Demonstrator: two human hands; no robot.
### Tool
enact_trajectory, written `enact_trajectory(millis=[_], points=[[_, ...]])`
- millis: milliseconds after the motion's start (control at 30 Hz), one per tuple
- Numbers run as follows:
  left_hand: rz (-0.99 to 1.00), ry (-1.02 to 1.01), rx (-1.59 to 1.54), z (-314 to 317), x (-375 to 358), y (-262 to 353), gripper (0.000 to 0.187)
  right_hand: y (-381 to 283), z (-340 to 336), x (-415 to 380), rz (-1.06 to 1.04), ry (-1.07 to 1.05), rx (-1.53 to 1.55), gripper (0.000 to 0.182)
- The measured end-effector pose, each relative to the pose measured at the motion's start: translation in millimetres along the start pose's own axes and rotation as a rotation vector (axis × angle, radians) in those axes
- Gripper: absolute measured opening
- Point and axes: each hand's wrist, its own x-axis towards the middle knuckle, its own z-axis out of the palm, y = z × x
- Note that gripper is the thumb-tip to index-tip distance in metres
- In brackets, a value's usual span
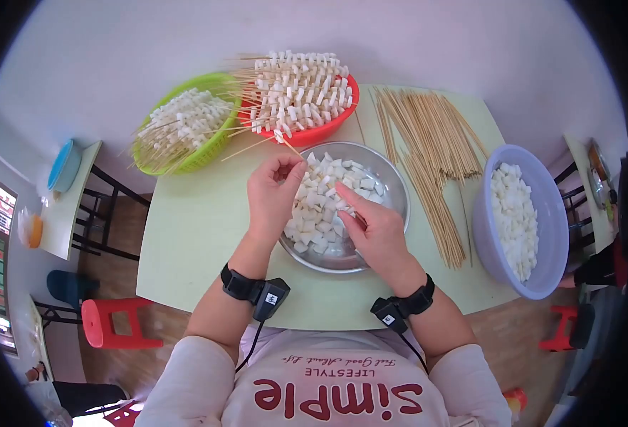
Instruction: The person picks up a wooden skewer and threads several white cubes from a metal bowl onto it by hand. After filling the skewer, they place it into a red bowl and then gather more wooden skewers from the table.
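My left hand (275, 196) is closed in a pinch on a thin wooden skewer (292, 148). White pieces (279, 135) sit on the skewer's far end, close to the red basket. Over the steel bowl (401, 206) is my right hand (381, 231), thumb and forefinger curled toward each other above the white cubes (321, 210). A white cube seems to lie at those fingertips, though it blends with the pile below. Both wrists wear black straps with small devices.
Behind the bowl, a red basket (353, 107) and a green basket (221, 142) hold loaded skewers. Bare skewers (435, 142) lie right of the bowl. A lavender tub (560, 228) of white cubes stands at the table's right edge. A red stool (107, 324) is on the floor at left.
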Motion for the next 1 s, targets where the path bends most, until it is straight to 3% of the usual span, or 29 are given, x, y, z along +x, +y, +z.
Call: enact_trajectory(millis=[167,233,300,400,433,500,700,900,1000], points=[[-0.126,0.065,-0.148,-5,10,-2,0.016,3,0,-1,-0.049,0.064,0.042,0.045],[-0.043,0.098,-0.071,-10,15,-3,0.020,9,2,0,0.133,0.111,0.328,0.045],[-0.062,0.091,-0.040,-19,22,-5,0.014,10,-1,4,0.177,0.158,0.423,0.044],[0.196,0.107,0.469,-30,22,0,0.012,16,-3,8,0.231,0.272,0.682,0.044],[0.190,0.100,0.472,-30,18,4,0.012,17,-3,8,0.240,0.273,0.684,0.044],[0.346,-0.072,0.696,-31,14,8,0.015,18,-4,9,0.265,0.277,0.755,0.044],[0.317,-0.352,0.973,-8,23,-10,0.017,21,1,8,0.265,0.272,0.757,0.044],[0.470,-0.301,1.077,6,24,-18,0.015,22,1,9,0.265,0.236,0.722,0.045],[0.453,-0.282,1.043,6,20,-17,0.012,21,1,8,0.258,0.222,0.726,0.045]])
